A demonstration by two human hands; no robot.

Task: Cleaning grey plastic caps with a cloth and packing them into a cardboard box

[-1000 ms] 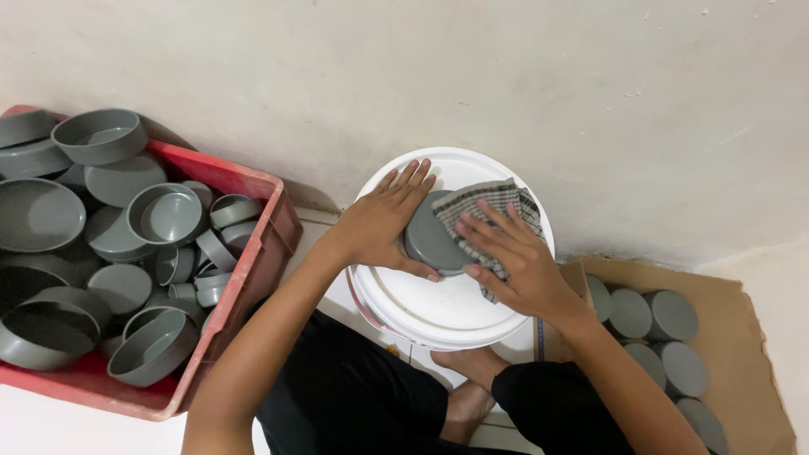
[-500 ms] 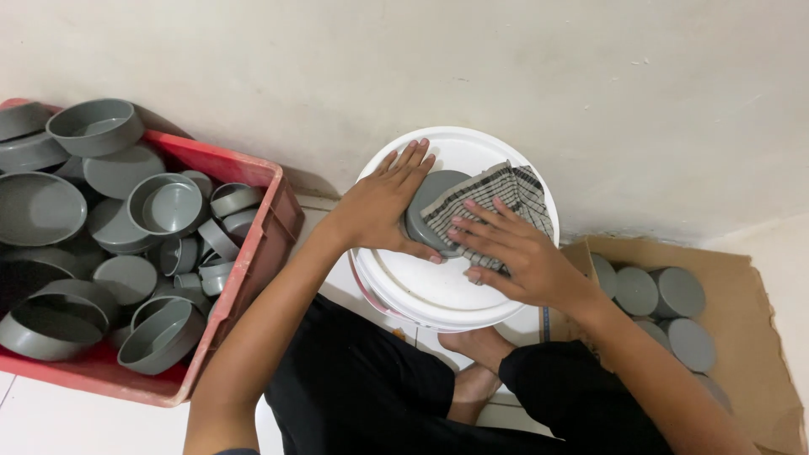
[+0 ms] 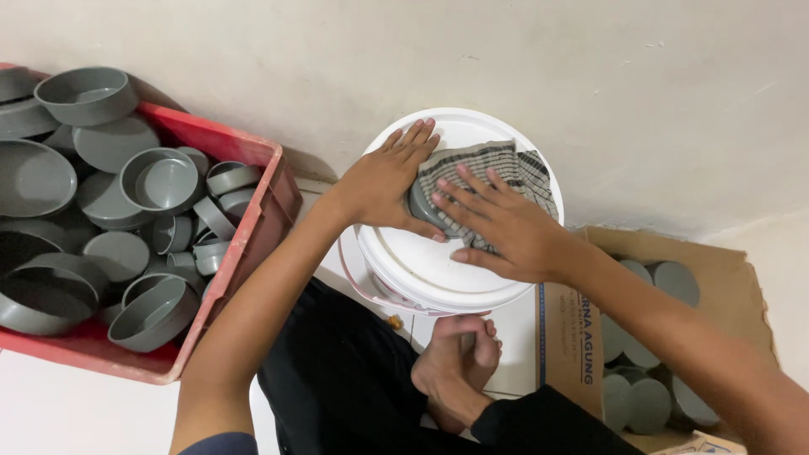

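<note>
A white bucket lid (image 3: 421,270) sits in front of me, near the wall. On it lies a grey round pipe cap (image 3: 420,206), mostly covered. My left hand (image 3: 386,184) rests flat against the cap's left side, steadying it. My right hand (image 3: 497,221) presses a checked grey cloth (image 3: 506,168) onto the cap, fingers spread. The cap's top is hidden under the cloth and hands.
A red crate (image 3: 253,227) at the left holds several grey caps of different sizes (image 3: 160,181). A cardboard box (image 3: 725,278) at the right holds more grey caps (image 3: 674,282). My bare foot (image 3: 459,362) is below the bucket. A pale wall runs behind.
The cloth and my right hand have shifted left over the cap, covering more of it. My left hand stays on the cap's side.
</note>
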